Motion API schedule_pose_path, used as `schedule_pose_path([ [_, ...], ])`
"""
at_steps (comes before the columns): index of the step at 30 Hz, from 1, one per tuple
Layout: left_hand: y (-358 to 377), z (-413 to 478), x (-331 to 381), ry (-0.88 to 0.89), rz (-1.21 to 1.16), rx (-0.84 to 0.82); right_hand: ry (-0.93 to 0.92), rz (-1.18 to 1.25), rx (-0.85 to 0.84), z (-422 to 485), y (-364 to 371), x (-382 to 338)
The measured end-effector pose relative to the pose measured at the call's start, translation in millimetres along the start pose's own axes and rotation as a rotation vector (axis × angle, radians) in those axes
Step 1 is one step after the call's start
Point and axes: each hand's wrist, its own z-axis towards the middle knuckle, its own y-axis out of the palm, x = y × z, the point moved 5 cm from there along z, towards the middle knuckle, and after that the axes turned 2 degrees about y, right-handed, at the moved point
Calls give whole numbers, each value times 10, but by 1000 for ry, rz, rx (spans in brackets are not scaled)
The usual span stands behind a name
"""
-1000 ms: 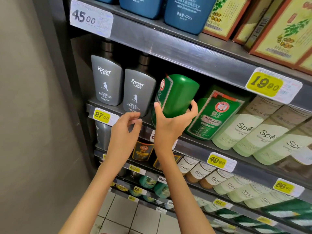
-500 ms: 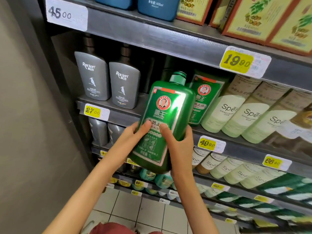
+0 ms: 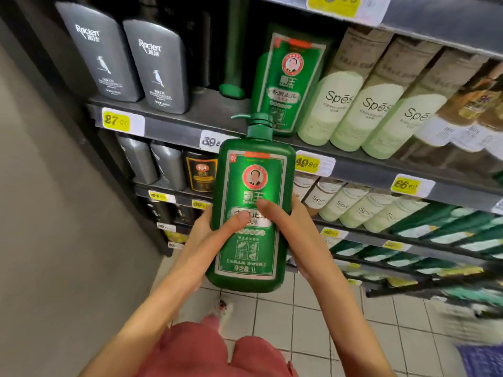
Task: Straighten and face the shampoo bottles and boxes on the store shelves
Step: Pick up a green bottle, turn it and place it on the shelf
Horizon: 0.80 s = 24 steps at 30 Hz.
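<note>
Blurred lower-right shelves point(image 3: 435, 288)

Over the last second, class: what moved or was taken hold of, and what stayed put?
The green pump bottle came off the shelf, downward and towards the camera. The left hand left the shelf edge to grip it alongside the right hand. The grey bottles, green box and Spes bottles stayed.

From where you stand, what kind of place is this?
Most likely a shop's hair-care aisle: shelves edged with yellow price tags, rows of identical pale bottles, and a green pump bottle.
</note>
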Motion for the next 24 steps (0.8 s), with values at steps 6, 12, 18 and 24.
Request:
schedule_pose_path([
  [6,-26,-302,-87,-78,5,-45,-33,193,-243,-78,0,-2],
  [12,-141,-437,28,-58,202,-28,-27,338,-218,-32,191,-15],
  [18,-68,-387,63,-14,671,227,-136,137,-3,93,318,-180],
  [24,-101,-303,49,23,203,155,-71,40,-38,92,258,-205],
])
